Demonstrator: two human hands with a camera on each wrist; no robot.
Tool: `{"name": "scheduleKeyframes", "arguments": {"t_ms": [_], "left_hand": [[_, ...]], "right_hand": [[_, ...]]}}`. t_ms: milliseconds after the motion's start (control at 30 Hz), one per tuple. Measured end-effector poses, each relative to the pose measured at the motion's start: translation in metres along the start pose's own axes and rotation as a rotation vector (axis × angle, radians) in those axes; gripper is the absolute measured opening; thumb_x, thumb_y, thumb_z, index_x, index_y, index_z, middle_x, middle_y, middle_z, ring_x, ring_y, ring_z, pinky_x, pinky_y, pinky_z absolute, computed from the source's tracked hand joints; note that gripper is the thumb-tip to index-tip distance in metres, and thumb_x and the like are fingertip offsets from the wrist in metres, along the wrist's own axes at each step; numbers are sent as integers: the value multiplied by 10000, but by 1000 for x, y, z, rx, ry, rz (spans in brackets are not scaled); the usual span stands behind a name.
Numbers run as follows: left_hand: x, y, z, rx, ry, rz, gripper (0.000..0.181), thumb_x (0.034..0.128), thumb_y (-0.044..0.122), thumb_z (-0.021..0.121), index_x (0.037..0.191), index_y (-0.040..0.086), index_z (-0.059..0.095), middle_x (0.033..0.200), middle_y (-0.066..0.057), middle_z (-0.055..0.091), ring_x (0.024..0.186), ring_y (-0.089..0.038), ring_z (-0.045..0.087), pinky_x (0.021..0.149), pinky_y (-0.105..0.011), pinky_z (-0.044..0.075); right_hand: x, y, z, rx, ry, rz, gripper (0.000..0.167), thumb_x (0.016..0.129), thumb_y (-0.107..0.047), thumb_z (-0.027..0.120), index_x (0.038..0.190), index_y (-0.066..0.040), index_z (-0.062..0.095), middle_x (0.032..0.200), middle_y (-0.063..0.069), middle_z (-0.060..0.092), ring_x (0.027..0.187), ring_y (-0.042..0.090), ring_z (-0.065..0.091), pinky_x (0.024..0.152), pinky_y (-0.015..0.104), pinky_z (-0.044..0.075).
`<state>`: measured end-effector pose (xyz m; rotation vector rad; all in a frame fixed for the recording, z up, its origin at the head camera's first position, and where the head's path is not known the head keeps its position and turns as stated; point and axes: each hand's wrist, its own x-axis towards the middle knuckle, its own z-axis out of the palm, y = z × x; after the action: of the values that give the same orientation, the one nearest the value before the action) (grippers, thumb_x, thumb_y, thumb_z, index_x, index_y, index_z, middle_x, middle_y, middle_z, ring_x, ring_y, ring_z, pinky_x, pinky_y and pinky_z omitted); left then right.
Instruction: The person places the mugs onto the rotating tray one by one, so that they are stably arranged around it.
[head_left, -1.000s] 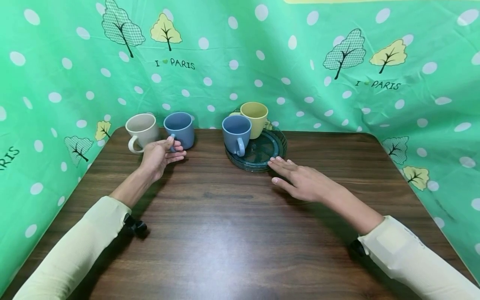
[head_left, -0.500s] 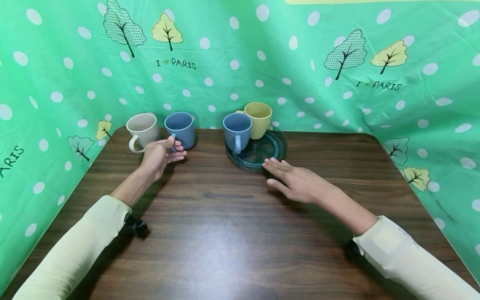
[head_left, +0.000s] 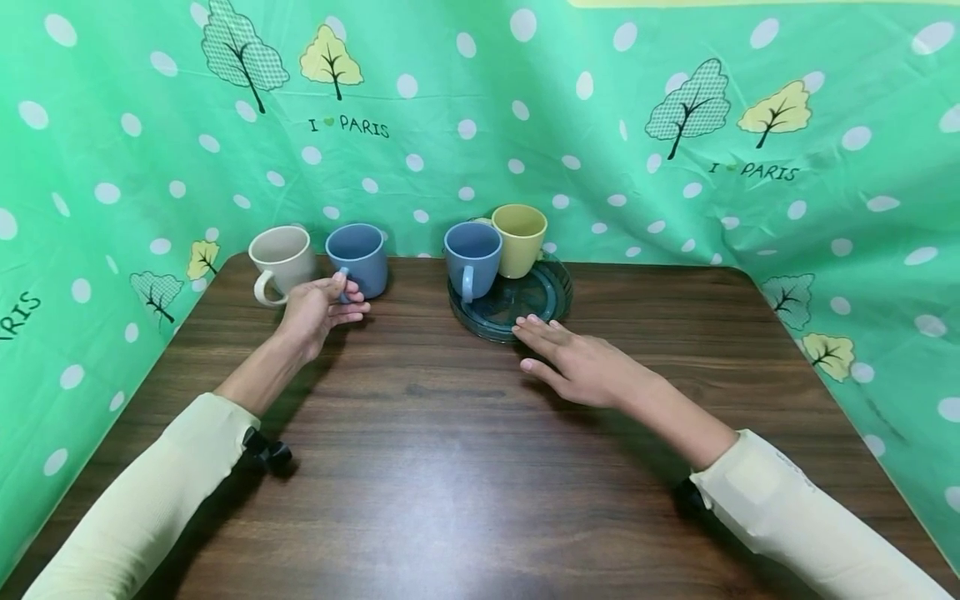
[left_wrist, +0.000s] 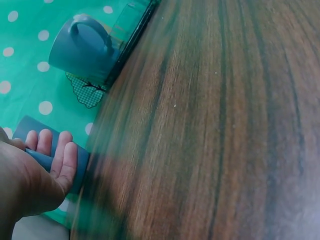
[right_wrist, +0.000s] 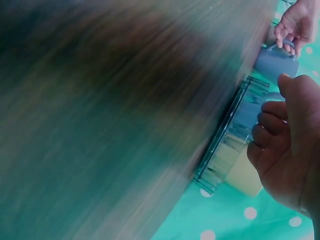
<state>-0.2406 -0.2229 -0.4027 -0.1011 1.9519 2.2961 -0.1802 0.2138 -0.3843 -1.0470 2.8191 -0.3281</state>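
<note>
At the back left stands a blue mug [head_left: 358, 257], and my left hand [head_left: 309, 321] pinches its handle between thumb and fingers. The left wrist view shows that hand [left_wrist: 37, 175] around the same handle. A round clear tray [head_left: 501, 323] sits at the back centre, low-walled and dark teal. It carries a second blue mug [head_left: 474, 257], handle toward me, and a yellow mug [head_left: 521, 237] behind and to the right of it. My right hand [head_left: 581, 362] lies at the tray's front rim, fingers extended and tips touching or just over it; the exact contact is unclear.
A beige mug [head_left: 285, 260] stands left of the held blue mug, very near my left hand. The dark wooden table [head_left: 420, 467] ends at the back against a green dotted curtain [head_left: 450, 83].
My right hand has slid left along the tray's front rim. The tray has turned: its blue mug's handle swung left and its yellow mug shifted right. My left hand stayed put.
</note>
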Motion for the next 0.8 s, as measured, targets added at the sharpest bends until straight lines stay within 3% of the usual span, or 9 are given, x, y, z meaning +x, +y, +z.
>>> {"name": "scheduleKeyframes", "arguments": {"t_ms": [267,800], "left_hand": [[-2,2,-1,-9,-1,-19,377,1204,325,536,1228,-33,653,1008,8,777,926,-123,841,876,-235,688],[0,2,-4,-89,-48,-15,318,1202,265,532,1044,68,726,947,-5,775,895,-144,848,861,-250,692]], "right_hand": [[6,-5,0,-2,-6,-17,655,1215,-447,503,1760,-100,393,1844,121,367,1730,333,333,1409,581,330],[5,4,2,12,-16,-1,694,1213,-458,506,1787,-111,325,1880,108,285,1763,309,249,1432,562,284]]}}
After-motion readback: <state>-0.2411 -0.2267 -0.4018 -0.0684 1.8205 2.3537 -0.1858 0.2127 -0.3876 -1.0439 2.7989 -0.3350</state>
